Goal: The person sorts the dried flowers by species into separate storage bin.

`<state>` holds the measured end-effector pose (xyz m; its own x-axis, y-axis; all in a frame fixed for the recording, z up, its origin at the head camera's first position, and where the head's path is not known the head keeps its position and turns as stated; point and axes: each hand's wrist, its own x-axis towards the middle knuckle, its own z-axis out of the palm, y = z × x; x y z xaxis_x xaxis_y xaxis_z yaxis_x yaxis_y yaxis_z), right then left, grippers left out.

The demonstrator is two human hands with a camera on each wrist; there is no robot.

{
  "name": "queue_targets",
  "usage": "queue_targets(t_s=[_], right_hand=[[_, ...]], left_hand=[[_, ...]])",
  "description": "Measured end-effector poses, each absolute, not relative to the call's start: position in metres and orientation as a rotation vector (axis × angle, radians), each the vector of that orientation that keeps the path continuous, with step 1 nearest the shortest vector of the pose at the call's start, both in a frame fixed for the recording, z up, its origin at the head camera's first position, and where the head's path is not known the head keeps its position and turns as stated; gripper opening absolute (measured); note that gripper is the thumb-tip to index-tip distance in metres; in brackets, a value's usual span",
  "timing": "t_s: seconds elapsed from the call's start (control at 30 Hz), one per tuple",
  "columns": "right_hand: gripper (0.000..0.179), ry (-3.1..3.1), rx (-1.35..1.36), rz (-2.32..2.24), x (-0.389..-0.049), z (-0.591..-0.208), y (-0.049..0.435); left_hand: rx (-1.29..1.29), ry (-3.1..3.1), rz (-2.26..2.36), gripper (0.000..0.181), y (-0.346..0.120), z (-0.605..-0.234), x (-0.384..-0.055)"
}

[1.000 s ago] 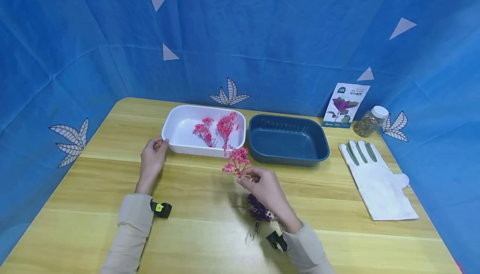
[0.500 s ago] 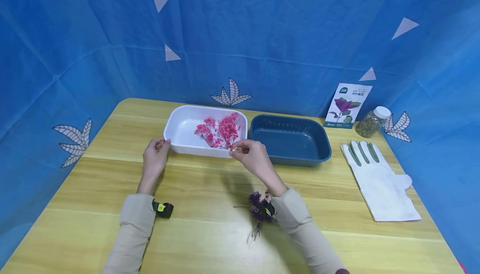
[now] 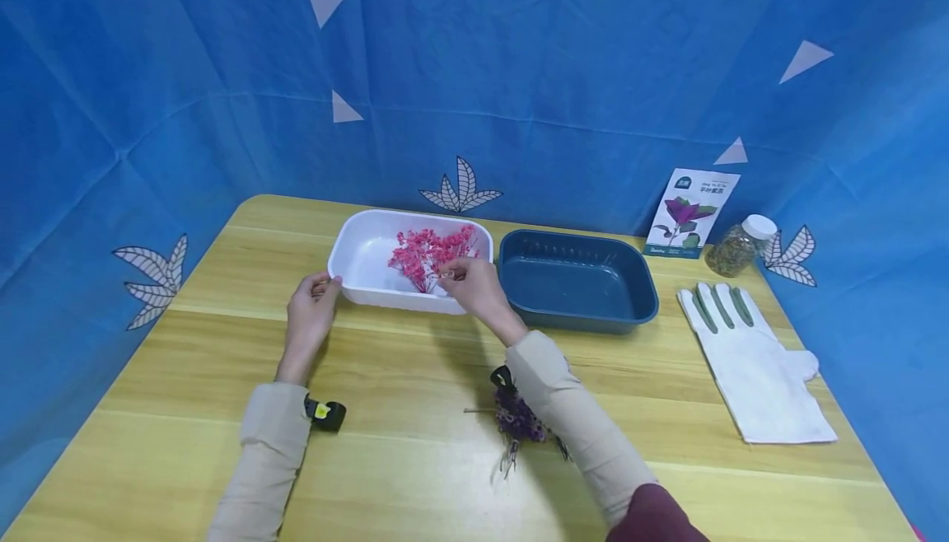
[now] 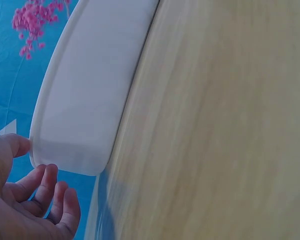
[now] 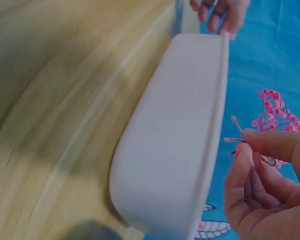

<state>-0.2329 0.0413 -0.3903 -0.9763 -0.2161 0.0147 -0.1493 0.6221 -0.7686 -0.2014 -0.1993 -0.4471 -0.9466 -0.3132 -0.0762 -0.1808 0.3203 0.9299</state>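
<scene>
My left hand [image 3: 310, 313] pinches the near left corner of a white plastic tray [image 3: 365, 252]; in the left wrist view its thumb lies on the rim, with the fingertips against the outer wall. Over the tray's right part, my right hand [image 3: 480, 288] pinches a sprig of pink dried flowers [image 5: 276, 114] by its twine-tied stem. More pink flowers [image 3: 415, 255] lie in the tray, and in the head view the held sprig merges with them. A small bunch of purple dried flowers [image 3: 519, 422] lies on the table, partly under my right forearm.
A dark blue tray [image 3: 578, 278] stands right of the white one. Farther right are a seed packet [image 3: 691, 212] leaning on the blue backdrop, a jar [image 3: 737, 247] with a white lid, and a white glove [image 3: 756, 369]. All rest on a wooden table [image 3: 385, 443].
My right hand has carried the pink sprig from in front of the white tray, forward and left, to over the tray's inside. The left hand stays at the tray's corner.
</scene>
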Motion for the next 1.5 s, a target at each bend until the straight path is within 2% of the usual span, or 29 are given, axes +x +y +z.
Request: queue_targets(t_s=[0.27, 0.6, 0.87, 1.23, 1.5], right_hand=[[0.028, 2.689, -0.434, -1.339, -0.236, -0.399, 0.034], [0.022, 2.718, -0.417, -1.327, -0.232, -0.399, 0.039], [0.020, 2.731, -0.375, -1.370, -0.226, -0.384, 0.048], [0.024, 2.713, -0.265, -1.531, -0.213, -0.364, 0.092], [0.029, 2.614, -0.048, -1.758, -0.201, -0.366, 0.141]], left_hand=[[0.461, -2.449, -1.704, 0.052, -0.197, -0.448, -0.201], [0.463, -2.445, -1.697, 0.051, -0.197, -0.448, -0.202], [0.456, -2.434, -1.713, 0.050, -0.199, -0.448, -0.200], [0.455, -2.437, -1.686, 0.052, -0.199, -0.447, -0.201], [0.473, -2.399, -1.639, 0.053, -0.199, -0.445, -0.200]])
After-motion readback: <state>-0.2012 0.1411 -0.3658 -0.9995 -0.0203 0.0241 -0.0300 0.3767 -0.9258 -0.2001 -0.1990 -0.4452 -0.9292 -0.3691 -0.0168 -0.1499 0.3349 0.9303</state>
